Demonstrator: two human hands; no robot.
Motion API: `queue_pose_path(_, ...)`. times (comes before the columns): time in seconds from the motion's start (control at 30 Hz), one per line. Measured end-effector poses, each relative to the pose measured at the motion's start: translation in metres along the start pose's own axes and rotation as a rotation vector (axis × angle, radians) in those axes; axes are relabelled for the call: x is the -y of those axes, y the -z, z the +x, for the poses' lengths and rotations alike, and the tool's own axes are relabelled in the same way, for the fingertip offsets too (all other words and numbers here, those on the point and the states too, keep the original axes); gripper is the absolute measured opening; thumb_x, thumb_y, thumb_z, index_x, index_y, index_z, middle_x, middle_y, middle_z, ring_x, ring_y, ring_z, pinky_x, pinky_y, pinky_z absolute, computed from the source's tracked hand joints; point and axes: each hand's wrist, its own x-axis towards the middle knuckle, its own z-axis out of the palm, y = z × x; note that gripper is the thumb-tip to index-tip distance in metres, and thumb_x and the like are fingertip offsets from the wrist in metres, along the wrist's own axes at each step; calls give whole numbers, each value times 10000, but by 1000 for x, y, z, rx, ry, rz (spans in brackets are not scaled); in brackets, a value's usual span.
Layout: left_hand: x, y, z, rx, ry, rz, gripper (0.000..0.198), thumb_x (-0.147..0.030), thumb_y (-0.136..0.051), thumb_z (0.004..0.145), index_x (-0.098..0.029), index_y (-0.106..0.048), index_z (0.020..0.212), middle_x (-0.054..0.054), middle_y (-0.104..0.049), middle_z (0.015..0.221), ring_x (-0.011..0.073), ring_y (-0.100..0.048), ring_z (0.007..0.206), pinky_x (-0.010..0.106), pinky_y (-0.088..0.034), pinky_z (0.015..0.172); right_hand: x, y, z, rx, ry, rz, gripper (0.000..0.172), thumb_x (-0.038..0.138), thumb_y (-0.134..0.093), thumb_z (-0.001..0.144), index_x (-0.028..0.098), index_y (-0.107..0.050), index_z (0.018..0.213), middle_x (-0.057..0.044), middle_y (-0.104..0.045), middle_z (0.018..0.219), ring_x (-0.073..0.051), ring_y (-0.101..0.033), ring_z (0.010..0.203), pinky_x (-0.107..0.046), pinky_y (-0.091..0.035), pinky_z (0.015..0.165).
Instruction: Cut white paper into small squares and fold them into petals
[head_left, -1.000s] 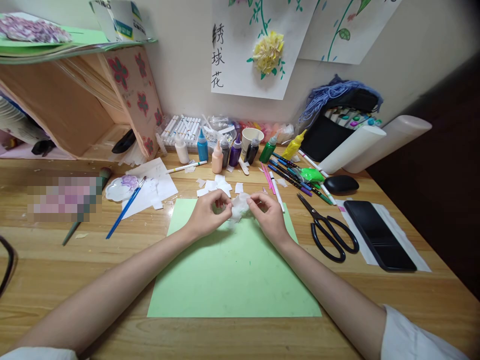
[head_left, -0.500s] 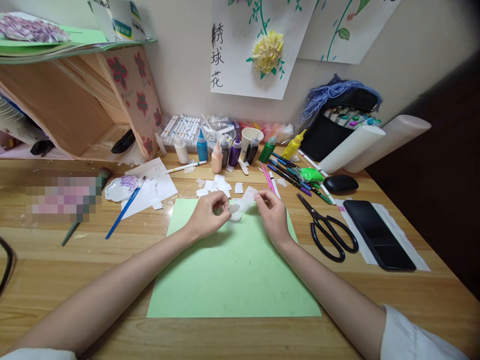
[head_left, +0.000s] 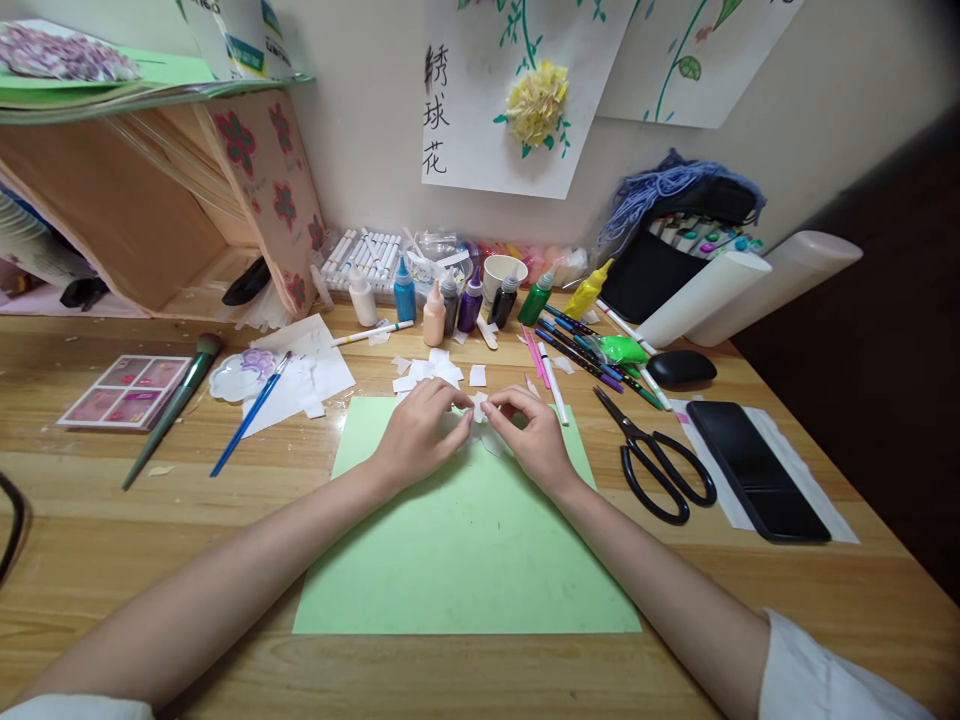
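Note:
Just above the far half of a light green sheet (head_left: 480, 560), my two hands are close together at a small piece of thin white paper (head_left: 479, 404). My right hand (head_left: 534, 435) pinches it between thumb and fingertips. From the other side my left hand (head_left: 420, 435) has its thumb and forefinger bent in at the paper's edge. More thin, see-through white paper (head_left: 492, 442) shows below the fingertips, partly hidden by them. Behind my left hand lies a loose pile of small white paper pieces (head_left: 439, 368), with a single square (head_left: 478, 375) beside it.
Black-handled scissors (head_left: 654, 455) and a phone (head_left: 757, 470) lie to the right. Paint bottles (head_left: 433, 318) stand in a row at the back, near pens (head_left: 577, 345). At left are a blue paintbrush (head_left: 251, 415), a palette (head_left: 238, 378) and a large green brush (head_left: 169, 415).
My hands have come closer together, and the white paper between them now appears smaller and more gathered. A white pen behind my right hand shows more fully.

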Motion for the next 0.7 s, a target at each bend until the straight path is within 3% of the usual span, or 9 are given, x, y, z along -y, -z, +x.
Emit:
queue_pose_path(0.2,2,-1,0,-16,9,-45,113,-248,-499,864,-172,-584,863,47,-602,840,165,-540,815,295,-427,725,-1,1,-1,58,25,67,144,264,-553,845,188,-652,773,-32,-624,787,-155,-532,746,-279,-407,667)
queue_pose_path(0.7,4,-2,0,-61,-15,-57,89,-211,-539,840,-168,-616,840,45,-633,826,153,-562,801,286,-444,712,-4,0,1,85,-9,127,76,235,-604,798,191,-665,809,-35,-644,831,-136,-527,694,-272,-416,633)
